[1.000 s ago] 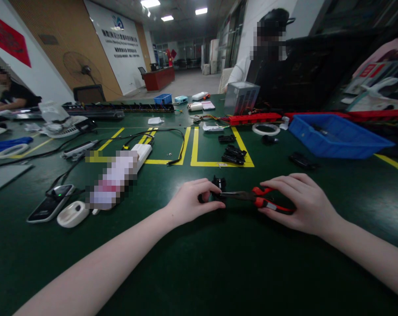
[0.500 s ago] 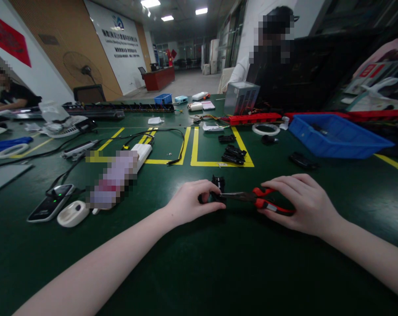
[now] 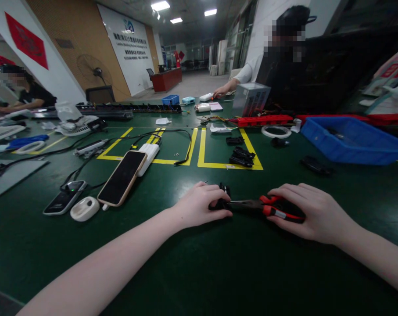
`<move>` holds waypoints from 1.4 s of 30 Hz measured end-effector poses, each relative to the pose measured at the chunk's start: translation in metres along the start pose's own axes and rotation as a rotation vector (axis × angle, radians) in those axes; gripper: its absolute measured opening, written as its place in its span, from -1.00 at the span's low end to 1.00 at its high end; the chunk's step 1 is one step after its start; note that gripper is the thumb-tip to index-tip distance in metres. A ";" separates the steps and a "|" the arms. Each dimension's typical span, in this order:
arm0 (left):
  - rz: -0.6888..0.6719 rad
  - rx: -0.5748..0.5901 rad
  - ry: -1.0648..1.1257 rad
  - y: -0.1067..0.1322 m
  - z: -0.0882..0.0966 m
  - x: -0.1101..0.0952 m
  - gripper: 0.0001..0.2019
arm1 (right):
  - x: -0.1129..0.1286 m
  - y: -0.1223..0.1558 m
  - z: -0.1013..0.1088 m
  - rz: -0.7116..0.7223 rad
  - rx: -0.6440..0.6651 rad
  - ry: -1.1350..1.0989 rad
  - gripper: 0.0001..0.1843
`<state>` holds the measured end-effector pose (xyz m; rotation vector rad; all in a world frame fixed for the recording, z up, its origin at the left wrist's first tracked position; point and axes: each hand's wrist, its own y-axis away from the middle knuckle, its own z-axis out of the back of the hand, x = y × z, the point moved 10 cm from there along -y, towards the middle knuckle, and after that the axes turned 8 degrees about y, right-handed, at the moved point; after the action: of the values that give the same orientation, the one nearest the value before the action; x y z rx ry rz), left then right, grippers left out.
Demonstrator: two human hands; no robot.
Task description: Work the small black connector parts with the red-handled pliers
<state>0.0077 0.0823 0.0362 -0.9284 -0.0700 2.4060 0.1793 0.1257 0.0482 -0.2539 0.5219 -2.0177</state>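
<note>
Thumb and fingers of my left hand (image 3: 203, 205) pinch a small black plastic part (image 3: 224, 190), partly hidden behind the fingers. My right hand (image 3: 309, 213) is wrapped round the red and black handles of needle-nose pliers (image 3: 263, 205). The pliers lie level, pointing left, and their jaw tips meet the black part at my left fingertips. Whether the jaws clamp it I cannot tell. Beyond my hands, several similar black parts (image 3: 242, 156) lie inside a yellow taped outline on the green table (image 3: 185, 272).
On the left are a phone (image 3: 122, 179), a white earbud case (image 3: 84, 208), a dark device with a green light (image 3: 65, 197) and cables. A blue bin (image 3: 353, 142) stands at the right, near a loose black part (image 3: 316, 166). Across the table, a co-worker's hand (image 3: 225, 89) touches a white object.
The view has swung slightly left, shifting the scene rightward. Both hands keep their hold, with the plier tips still at the black part. A co-worker's hand has appeared across the table.
</note>
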 end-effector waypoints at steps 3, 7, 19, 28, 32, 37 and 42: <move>-0.018 -0.012 -0.027 0.001 0.002 -0.004 -0.66 | -0.001 0.000 -0.001 -0.008 0.011 0.007 -0.59; 0.053 -0.176 -0.094 0.003 0.031 0.001 -0.62 | 0.000 0.000 -0.002 0.003 0.014 0.025 -0.59; 0.755 -0.476 -0.797 0.073 0.136 0.098 -0.32 | 0.008 -0.001 0.000 0.052 0.015 0.053 -0.61; -0.005 -0.219 -0.394 0.016 0.045 -0.013 -0.62 | 0.006 -0.003 0.003 0.058 -0.020 0.057 -0.59; -0.188 -0.014 -0.256 0.016 0.010 -0.027 -0.73 | 0.006 -0.003 0.003 0.054 -0.013 0.073 -0.58; -0.180 0.070 -0.199 0.014 -0.001 -0.019 -0.77 | 0.008 -0.004 0.003 0.056 -0.004 0.090 -0.57; -0.138 0.051 -0.058 0.013 0.002 -0.013 -0.77 | 0.008 -0.002 0.003 0.051 -0.020 0.101 -0.58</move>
<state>0.0084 0.0650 0.0422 -0.8039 -0.0902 2.2966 0.1750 0.1186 0.0516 -0.1504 0.6064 -1.9838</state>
